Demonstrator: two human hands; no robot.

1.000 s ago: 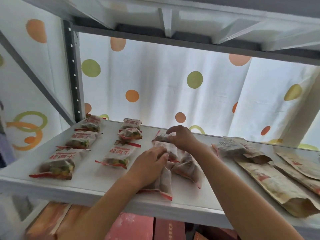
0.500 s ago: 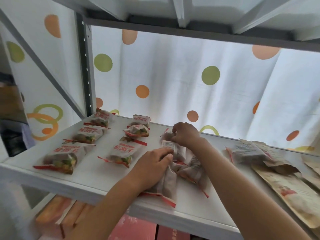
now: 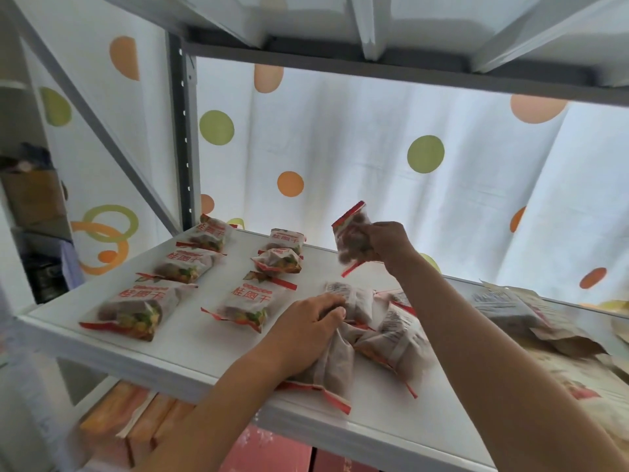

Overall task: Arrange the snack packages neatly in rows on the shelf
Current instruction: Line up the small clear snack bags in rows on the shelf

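A white shelf (image 3: 211,366) is seen from just above its front edge, with both bare arms reaching in from six o'clock. The right arm is stretched forward and upward, and the right hand (image 3: 388,241) is raised clear of the shelf toward twelve o'clock; a small clear snack packet (image 3: 350,238) with red sealed ends is pinched between its thumb and curled fingers, tilted, and held at the nine o'clock side of the fingers. The left hand (image 3: 308,327) is laid palm down near the centre, its fingers curled over a loose heap of packets (image 3: 384,335) that spreads out toward three o'clock of the knuckles; whether a packet is actually gripped cannot be told. At nine and ten o'clock, two rows of packets (image 3: 204,284) with red lettering are lined up flat, three in each row, running from the front edge to the back. At three o'clock, larger brown paper pouches (image 3: 531,321) are spread flat, blurred. A white curtain (image 3: 340,158) with orange and green dots is hung behind the shelf.
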